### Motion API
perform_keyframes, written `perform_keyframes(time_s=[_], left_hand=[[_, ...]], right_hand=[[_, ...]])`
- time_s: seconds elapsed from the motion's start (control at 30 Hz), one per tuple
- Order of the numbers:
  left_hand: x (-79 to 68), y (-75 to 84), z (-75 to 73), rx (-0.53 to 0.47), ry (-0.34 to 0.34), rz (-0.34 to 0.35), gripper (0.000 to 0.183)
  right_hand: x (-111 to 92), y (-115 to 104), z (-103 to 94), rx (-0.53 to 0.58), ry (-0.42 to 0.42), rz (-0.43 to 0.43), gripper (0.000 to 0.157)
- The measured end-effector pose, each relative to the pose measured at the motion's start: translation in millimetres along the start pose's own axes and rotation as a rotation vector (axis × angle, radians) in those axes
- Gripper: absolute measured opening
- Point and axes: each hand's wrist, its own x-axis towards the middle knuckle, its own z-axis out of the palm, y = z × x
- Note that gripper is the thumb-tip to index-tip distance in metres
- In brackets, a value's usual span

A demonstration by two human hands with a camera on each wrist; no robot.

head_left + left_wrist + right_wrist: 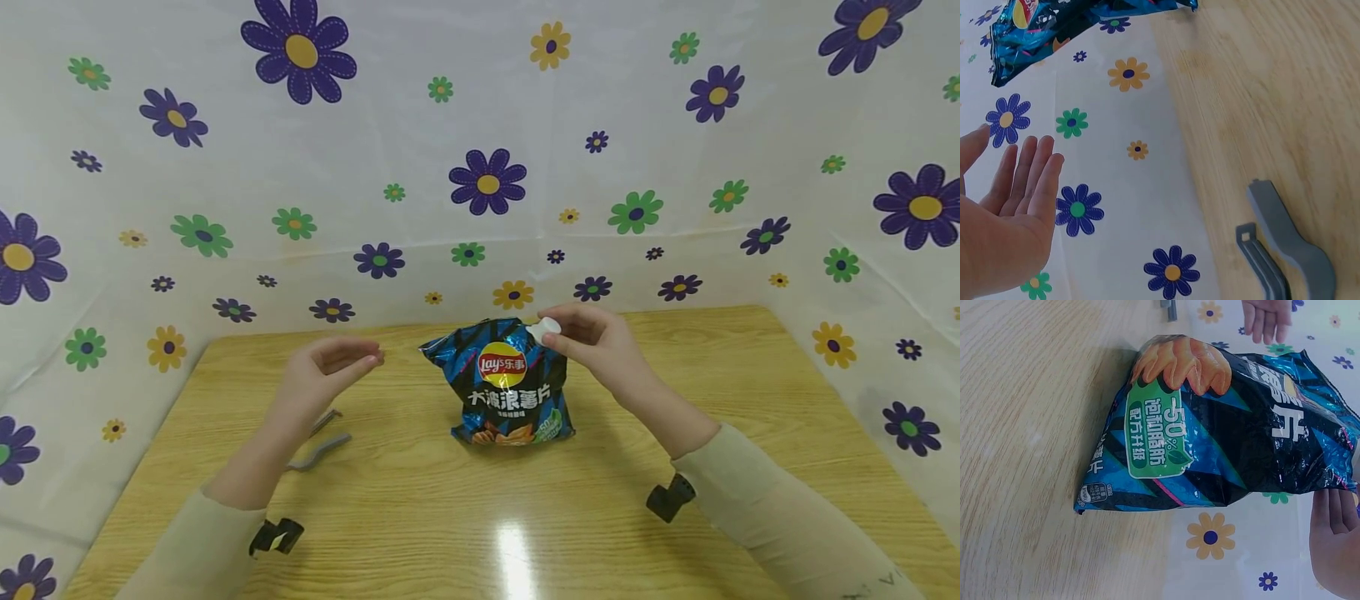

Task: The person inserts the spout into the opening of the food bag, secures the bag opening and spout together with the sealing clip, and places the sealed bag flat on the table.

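Observation:
A blue and black Lay's potato chip bag [510,392] stands upright on the wooden table, its printed front toward me. At the bag's upper right corner, my right hand [600,337] pinches a small white plastic piece with a round cap-like end [550,326]. In the right wrist view the fingers of that hand [1335,544] show partly behind the bag's top end. My left hand [330,371] is held in the air left of the bag, apart from it. Its fingers are nearly straight and hold nothing, as the left wrist view also shows.
Two grey plastic strips, one curved [321,452] and one with a square hole at its end [1257,256], lie on the table below my left hand. A white cloth with printed flowers [420,150] encloses the table's back and sides.

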Motion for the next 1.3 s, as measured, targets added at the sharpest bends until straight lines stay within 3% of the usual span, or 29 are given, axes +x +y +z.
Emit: perform_keyframes(time_s=[0.17, 0.43, 0.83, 1.03, 1.3], left_hand=[[-6.8, -8.0, -11.2, 0.024, 0.009, 0.009, 0.039], [-14.4, -23.8, -25.5, -0.035, 0.031, 0.037, 0.017], [-29.3, -50.9, -49.8, -0.071, 0.071, -0.002, 0.017], [-35.7, -68.3, -64.4, 0.017, 0.080, -0.046, 0.021], [-45.2, -83.6, -73.5, 0.188, 0.088, -0.145, 0.051]], right_hand=[[-0.3, -1.7, 0.3, -0.004, 0.001, -0.002, 0.034], [-0.6, -2.1, 0.1, -0.012, -0.001, -0.001, 0.033], [-1.3, -2.6, -0.3, -0.014, -0.003, 0.002, 0.034], [-1.1, -3.3, -0.6, -0.004, -0.004, -0.003, 0.034], [-0.4, -2.2, -0.8, -0.010, -0.006, -0.004, 0.033]])
